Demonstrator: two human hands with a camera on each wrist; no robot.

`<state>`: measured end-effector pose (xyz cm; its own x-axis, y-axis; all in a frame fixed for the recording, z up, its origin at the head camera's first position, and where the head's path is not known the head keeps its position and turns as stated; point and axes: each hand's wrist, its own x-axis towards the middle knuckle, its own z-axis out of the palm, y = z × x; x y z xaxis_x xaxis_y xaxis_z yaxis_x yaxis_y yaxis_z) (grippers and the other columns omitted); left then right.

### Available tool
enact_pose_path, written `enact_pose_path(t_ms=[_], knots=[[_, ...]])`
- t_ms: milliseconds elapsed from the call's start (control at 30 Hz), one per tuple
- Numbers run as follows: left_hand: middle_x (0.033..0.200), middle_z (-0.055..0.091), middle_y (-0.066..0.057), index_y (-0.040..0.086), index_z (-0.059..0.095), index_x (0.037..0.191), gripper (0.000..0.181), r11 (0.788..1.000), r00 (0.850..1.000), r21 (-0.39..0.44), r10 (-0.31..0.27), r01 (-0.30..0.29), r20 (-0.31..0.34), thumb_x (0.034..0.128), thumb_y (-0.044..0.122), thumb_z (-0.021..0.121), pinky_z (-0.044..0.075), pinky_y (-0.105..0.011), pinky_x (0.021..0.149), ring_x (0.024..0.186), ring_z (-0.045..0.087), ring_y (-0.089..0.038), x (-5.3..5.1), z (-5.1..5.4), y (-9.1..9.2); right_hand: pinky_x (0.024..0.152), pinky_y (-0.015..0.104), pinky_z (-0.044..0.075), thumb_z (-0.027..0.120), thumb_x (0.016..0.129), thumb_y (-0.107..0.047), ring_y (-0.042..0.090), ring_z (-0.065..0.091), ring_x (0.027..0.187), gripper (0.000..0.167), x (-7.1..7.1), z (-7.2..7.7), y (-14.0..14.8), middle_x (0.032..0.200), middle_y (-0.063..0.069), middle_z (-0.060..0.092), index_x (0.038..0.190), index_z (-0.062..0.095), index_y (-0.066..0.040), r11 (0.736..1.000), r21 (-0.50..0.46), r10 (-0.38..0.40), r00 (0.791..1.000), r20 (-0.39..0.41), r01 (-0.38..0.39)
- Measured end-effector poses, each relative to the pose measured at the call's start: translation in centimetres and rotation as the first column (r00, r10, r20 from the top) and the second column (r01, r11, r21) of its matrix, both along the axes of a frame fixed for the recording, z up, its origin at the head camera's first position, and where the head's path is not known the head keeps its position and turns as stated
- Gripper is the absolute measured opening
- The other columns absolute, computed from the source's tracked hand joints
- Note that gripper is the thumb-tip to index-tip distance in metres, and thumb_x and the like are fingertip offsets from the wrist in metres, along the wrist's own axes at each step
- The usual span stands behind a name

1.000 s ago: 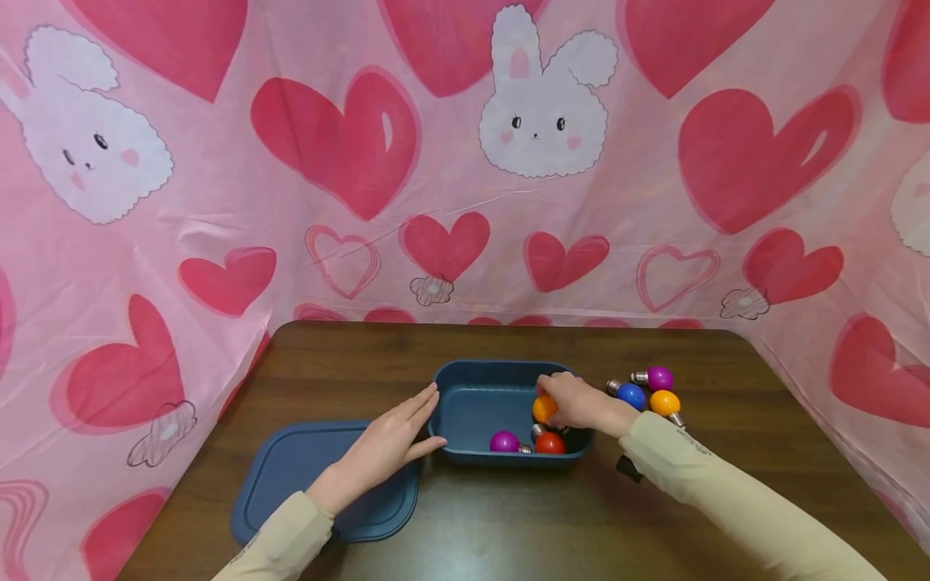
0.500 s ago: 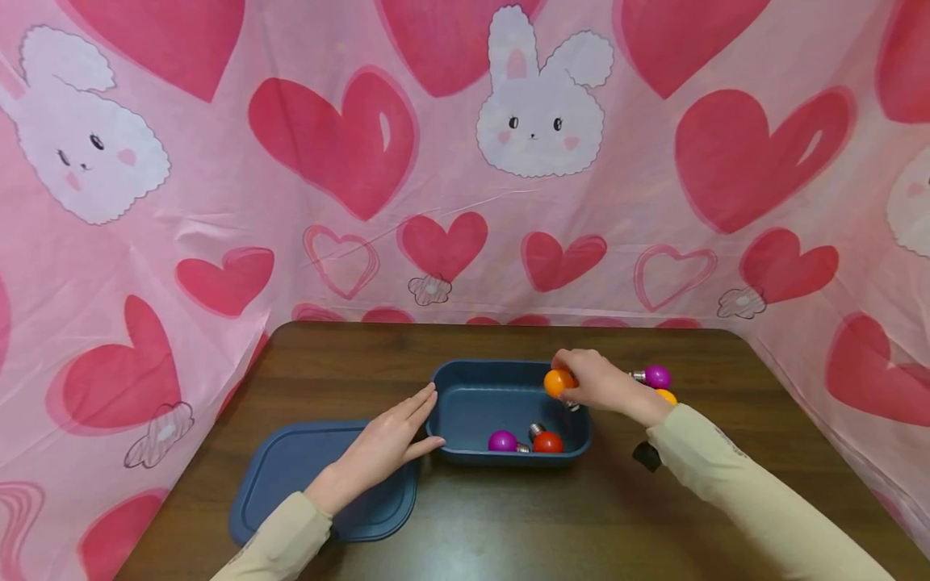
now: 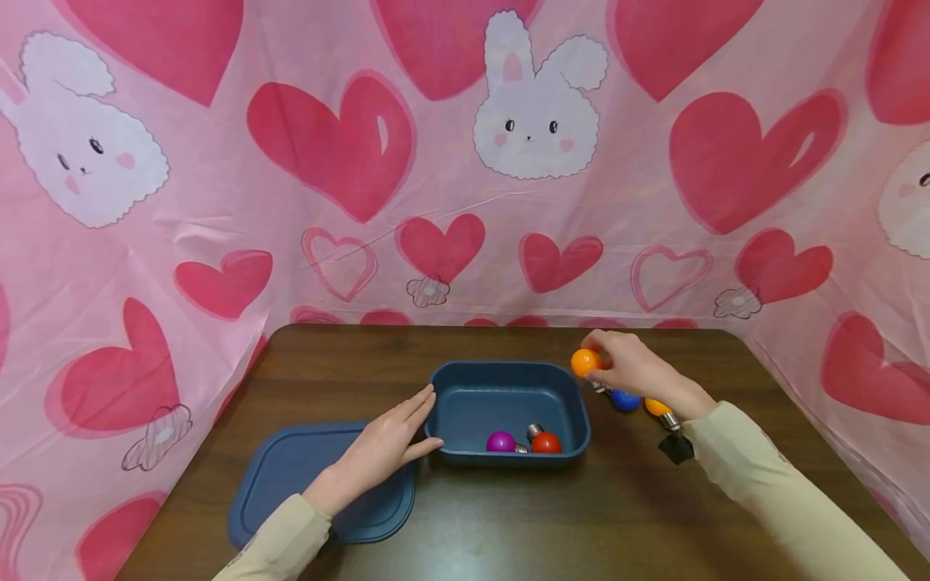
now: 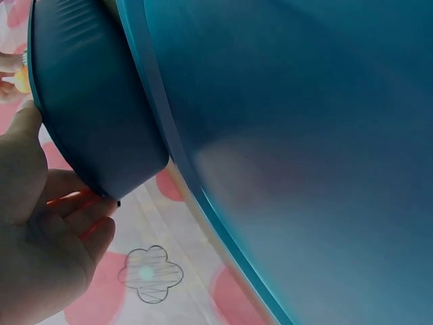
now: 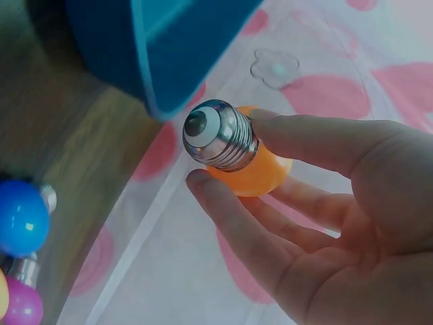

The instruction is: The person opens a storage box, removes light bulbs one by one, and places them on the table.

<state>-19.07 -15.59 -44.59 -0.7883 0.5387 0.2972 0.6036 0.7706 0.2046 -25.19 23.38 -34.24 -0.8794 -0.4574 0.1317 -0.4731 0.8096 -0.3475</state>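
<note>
Open rectangular storage box (image 3: 465, 415), dark blue, on a wood-grain table (image 3: 508, 524); clock positions below are taken from its centre in the head view. Held orange light bulb (image 3: 584, 363): raised, just outside the box rim at two o'clock, pinched between the thumb and fingers of the right hand (image 3: 638, 367); the right wrist view shows its screw base turned toward that camera. Left hand (image 3: 383, 444): at nine o'clock, fingers straight and together, thumb apart, touching the box's end wall. Contents of the box: purple light bulb (image 3: 501, 441) at six o'clock, red light bulb (image 3: 546, 443) at five. Outside, at three o'clock: blue light bulb (image 3: 626, 400) and, farther out, second orange light bulb (image 3: 657, 406); a second purple light bulb (image 5: 24, 302) shows beside the blue one in the right wrist view only. Past these, toward four o'clock, a small black item (image 3: 676, 448), perhaps cloth or tape, too indistinct to identify. Flat blue lid (image 3: 291, 476) at eight o'clock, partly under the left forearm. Change noted: a second ago the held orange bulb was inside the box; it is now beyond the rim, leaving two bulbs within, so the step in hand appears to be removal.
</note>
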Motion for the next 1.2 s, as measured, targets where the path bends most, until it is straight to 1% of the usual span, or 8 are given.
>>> enact_pose_path(t_ms=[200,333,433,600,833,1100,1200], knots=[[0.157,0.041,-0.014,0.002,0.043,0.148,0.074,1.0,1.0,-0.002,-0.005,0.005,0.0,0.0927,0.047,0.064,0.052,-0.044,0.103,0.136,0.053,-0.029,-0.1,-0.1,0.0,0.08,0.047,0.061,0.078,0.082,-0.008,0.027,0.065,0.085,0.036,0.3,0.4,1.9,0.103,0.019,0.069,0.111,0.061,0.003,0.999,-0.023,-0.028,1.0,-0.01,0.028],[0.158,0.04,-0.014,0.003,0.043,0.149,0.075,1.0,1.0,0.002,0.0,0.0,0.009,0.0922,0.048,0.064,0.052,-0.044,0.103,0.136,0.053,-0.029,-0.1,0.0,0.0,0.083,0.05,0.06,0.077,0.083,-0.01,0.03,0.065,0.089,0.036,0.4,0.3,3.3,0.105,0.02,0.069,0.112,0.062,0.004,0.998,-0.018,-0.064,0.998,-0.002,0.064],[0.158,0.04,-0.013,0.004,0.043,0.149,0.076,1.0,1.0,0.004,0.005,-0.005,0.015,0.0916,0.048,0.065,0.052,-0.044,0.103,0.136,0.053,-0.029,0.0,0.1,-0.1,0.085,0.052,0.059,0.077,0.083,-0.011,0.031,0.064,0.09,0.036,0.3,0.1,4.3,0.105,0.02,0.069,0.113,0.062,0.003,0.995,-0.019,-0.097,0.995,0.011,0.097],[0.158,0.04,-0.014,0.003,0.043,0.149,0.076,1.0,1.0,0.003,0.002,-0.002,0.017,0.0923,0.048,0.064,0.052,-0.044,0.103,0.136,0.053,-0.03,-0.1,0.0,0.0,0.083,0.053,0.058,0.077,0.084,-0.013,0.031,0.064,0.088,0.037,0.1,-0.3,5.9,0.105,0.023,0.069,0.112,0.061,0.003,0.99,-0.01,-0.144,0.989,0.02,0.144],[0.158,0.04,-0.014,0.003,0.042,0.149,0.076,1.0,1.0,0.003,0.001,-0.001,0.015,0.0921,0.048,0.064,0.052,-0.044,0.104,0.136,0.053,-0.03,-0.1,0.0,0.0,0.085,0.058,0.056,0.076,0.084,-0.018,0.039,0.063,0.09,0.041,0.0,-0.6,8.5,0.109,0.029,0.067,0.114,0.059,0.004,0.977,0.012,-0.214,0.977,0.023,0.214],[0.158,0.04,-0.014,0.004,0.042,0.15,0.076,1.0,1.0,-0.004,-0.004,0.004,0.008,0.0931,0.05,0.062,0.052,-0.044,0.103,0.136,0.054,-0.03,-0.1,0.0,-0.1,0.085,0.061,0.053,0.078,0.082,-0.02,0.04,0.06,0.09,0.044,0.1,-1.6,11.1,0.107,0.031,0.066,0.112,0.06,0.007,0.963,0.035,-0.267,0.964,0.008,0.266],[0.158,0.04,-0.014,0.004,0.042,0.15,0.076,1.0,1.0,-0.004,-0.005,0.005,0.005,0.0929,0.05,0.062,0.052,-0.044,0.103,0.136,0.054,-0.029,-0.1,-0.1,-0.1,0.084,0.061,0.052,0.079,0.081,-0.019,0.042,0.06,0.089,0.045,0.3,-2.0,11.8,0.105,0.033,0.066,0.111,0.06,0.009,0.961,0.038,-0.274,0.962,0.002,0.274]])
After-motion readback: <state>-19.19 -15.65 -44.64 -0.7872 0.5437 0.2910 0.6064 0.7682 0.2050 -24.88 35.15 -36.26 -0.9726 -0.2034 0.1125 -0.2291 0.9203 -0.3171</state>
